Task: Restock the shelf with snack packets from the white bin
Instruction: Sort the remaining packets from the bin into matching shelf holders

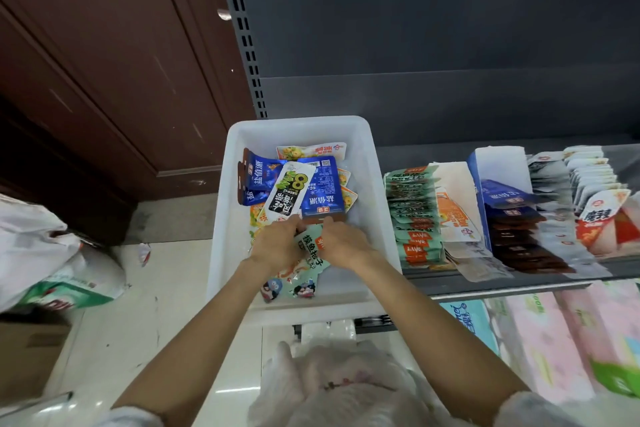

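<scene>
The white bin (pixel 221 218) stands on the left end of the shelf (pixel 450 282) and holds several snack packets: blue ones (pixel 320 189), a white and green one (pixel 287 192) and yellow ones (pixel 311 150). Both my hands are inside the bin. My left hand (pixel 275 246) and my right hand (pixel 343 243) together grip a stack of light green packets (pixel 311 253) near the bin's front. More light green packets (pixel 294 282) lie under my wrists.
On the shelf right of the bin stand rows of packets: light green (pixel 414 218), white and orange (pixel 457 215), dark blue (pixel 512 218), white (pixel 561 204). Pink tissue packs (pixel 554 333) fill the lower shelf. A brown wooden door (pixel 104 62) is at left, white bags (pixel 45 253) on the floor.
</scene>
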Tool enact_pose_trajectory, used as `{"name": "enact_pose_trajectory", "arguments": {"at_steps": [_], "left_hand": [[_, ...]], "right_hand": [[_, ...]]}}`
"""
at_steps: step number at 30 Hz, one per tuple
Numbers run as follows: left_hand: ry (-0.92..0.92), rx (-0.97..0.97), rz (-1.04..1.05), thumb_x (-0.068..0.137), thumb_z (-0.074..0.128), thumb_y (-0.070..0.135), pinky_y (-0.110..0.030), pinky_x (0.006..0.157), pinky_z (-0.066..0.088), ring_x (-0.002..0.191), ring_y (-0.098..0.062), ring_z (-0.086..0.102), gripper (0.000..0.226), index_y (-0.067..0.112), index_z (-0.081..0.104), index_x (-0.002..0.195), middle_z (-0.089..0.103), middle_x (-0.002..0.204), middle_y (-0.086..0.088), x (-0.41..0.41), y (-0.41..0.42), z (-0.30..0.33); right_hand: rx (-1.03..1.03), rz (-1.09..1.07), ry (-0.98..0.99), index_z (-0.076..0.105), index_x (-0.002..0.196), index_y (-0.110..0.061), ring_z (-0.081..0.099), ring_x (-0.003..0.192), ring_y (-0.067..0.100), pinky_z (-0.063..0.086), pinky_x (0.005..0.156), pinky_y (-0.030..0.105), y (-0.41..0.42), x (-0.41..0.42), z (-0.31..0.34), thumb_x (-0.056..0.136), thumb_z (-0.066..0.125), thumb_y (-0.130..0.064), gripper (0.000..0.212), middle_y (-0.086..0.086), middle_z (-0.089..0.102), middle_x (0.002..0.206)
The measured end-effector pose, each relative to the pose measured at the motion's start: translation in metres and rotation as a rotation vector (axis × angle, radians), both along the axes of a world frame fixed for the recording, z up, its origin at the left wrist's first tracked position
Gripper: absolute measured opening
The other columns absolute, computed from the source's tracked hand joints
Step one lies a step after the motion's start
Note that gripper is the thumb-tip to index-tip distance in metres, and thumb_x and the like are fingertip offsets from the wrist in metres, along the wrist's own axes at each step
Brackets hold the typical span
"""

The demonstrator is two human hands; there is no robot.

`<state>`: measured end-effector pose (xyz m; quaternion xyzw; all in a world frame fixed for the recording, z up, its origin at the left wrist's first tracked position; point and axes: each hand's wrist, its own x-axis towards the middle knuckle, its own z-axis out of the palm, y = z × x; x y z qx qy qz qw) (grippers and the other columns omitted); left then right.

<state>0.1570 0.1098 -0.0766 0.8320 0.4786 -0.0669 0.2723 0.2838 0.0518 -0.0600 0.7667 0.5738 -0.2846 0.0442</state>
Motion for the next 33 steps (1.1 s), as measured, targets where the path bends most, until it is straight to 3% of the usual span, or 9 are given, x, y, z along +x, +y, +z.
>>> {"name": "enact_pose_trajectory", "arguments": {"at_steps": [5, 8, 10, 12, 15, 20, 24, 28, 33], "left_hand": [[-0.415, -0.162, 0.126, 0.081, 0.072, 0.019, -0.012, 0.06, 0.048, 0.066, 0.0, 0.064, 0.013, 0.028, 0.062, 0.082, 0.072, 0.083, 0.007, -0.018, 0.002, 0.028], [-0.692, -0.266, 0.215, 0.078, 0.074, 0.014, -0.018, 0.062, 0.051, 0.066, -0.003, 0.065, 0.015, 0.025, 0.064, 0.08, 0.071, 0.07, 0.009, -0.018, -0.002, 0.053], [-0.802, -0.241, 0.191, 0.078, 0.074, 0.015, -0.023, 0.063, 0.053, 0.07, -0.008, 0.066, 0.014, 0.023, 0.066, 0.086, 0.072, 0.074, 0.008, -0.007, -0.007, 0.07], [-0.855, -0.117, 0.142, 0.08, 0.072, 0.018, -0.021, 0.07, 0.053, 0.079, -0.006, 0.066, 0.013, 0.025, 0.066, 0.09, 0.071, 0.082, 0.011, 0.009, -0.011, 0.085], [-0.921, 0.047, 0.077, 0.084, 0.069, 0.018, -0.013, 0.081, 0.047, 0.088, 0.001, 0.062, 0.01, 0.024, 0.066, 0.091, 0.068, 0.09, 0.014, 0.04, -0.007, 0.101], [-0.924, 0.159, -0.009, 0.085, 0.066, 0.021, -0.028, 0.089, 0.047, 0.097, -0.008, 0.059, 0.013, 0.024, 0.063, 0.097, 0.066, 0.098, 0.016, 0.097, 0.01, 0.106], [-0.89, 0.31, -0.083, 0.083, 0.068, 0.026, -0.017, 0.08, 0.041, 0.091, -0.002, 0.058, 0.025, 0.022, 0.061, 0.108, 0.063, 0.089, 0.019, 0.14, 0.02, 0.116], [-0.849, 0.387, -0.083, 0.081, 0.07, 0.026, -0.032, 0.074, 0.05, 0.083, -0.01, 0.06, 0.016, 0.024, 0.068, 0.097, 0.062, 0.087, 0.009, 0.159, 0.032, 0.11], [-0.763, 0.206, -0.087, 0.083, 0.07, 0.025, -0.03, 0.071, 0.053, 0.073, -0.01, 0.064, 0.008, 0.02, 0.07, 0.089, 0.064, 0.083, 0.008, 0.156, 0.029, 0.097]], "right_hand": [[0.172, -0.07, 0.235, 0.05, 0.116, -0.012, 0.061, 0.101, 0.023, 0.047, 0.077, 0.031, -0.007, 0.012, 0.008, 0.086, 0.066, -0.035, 0.041, 0.007, 0.063, 0.116], [0.319, -0.225, 0.617, 0.059, 0.108, -0.008, 0.064, 0.09, 0.02, 0.049, 0.073, 0.031, -0.019, 0.023, 0.036, 0.085, 0.069, -0.026, 0.031, 0.006, 0.068, 0.104], [0.433, -0.255, 0.705, 0.062, 0.101, -0.013, 0.063, 0.079, 0.011, 0.048, 0.067, 0.024, -0.031, 0.034, 0.058, 0.086, 0.068, -0.022, 0.02, -0.003, 0.067, 0.09], [0.563, -0.273, 0.659, 0.059, 0.088, -0.02, 0.06, 0.068, 0.003, 0.046, 0.059, 0.021, -0.042, 0.049, 0.076, 0.087, 0.067, -0.022, 0.008, -0.009, 0.065, 0.077], [0.723, -0.436, 0.569, 0.06, 0.09, -0.016, 0.062, 0.072, -0.006, 0.049, 0.059, 0.015, -0.061, 0.083, 0.097, 0.088, 0.065, -0.023, 0.009, -0.013, 0.066, 0.082], [1.045, -0.737, 0.609, 0.06, 0.097, -0.014, 0.063, 0.077, -0.009, 0.052, 0.064, 0.013, -0.075, 0.145, 0.11, 0.091, 0.061, -0.013, 0.006, -0.015, 0.065, 0.088], [1.123, -0.595, 0.485, 0.06, 0.1, -0.012, 0.059, 0.079, -0.01, 0.049, 0.071, 0.016, -0.057, 0.174, 0.112, 0.093, 0.058, -0.012, 0.008, -0.016, 0.062, 0.088], [1.085, -0.376, 0.337, 0.06, 0.098, -0.013, 0.06, 0.077, -0.005, 0.048, 0.066, 0.02, -0.035, 0.186, 0.111, 0.094, 0.057, -0.015, 0.006, -0.014, 0.064, 0.082], [0.926, -0.255, 0.264, 0.06, 0.099, -0.016, 0.062, 0.075, 0.009, 0.052, 0.066, 0.041, -0.023, 0.203, 0.107, 0.094, 0.056, -0.021, 0.008, -0.005, 0.067, 0.083]]}}
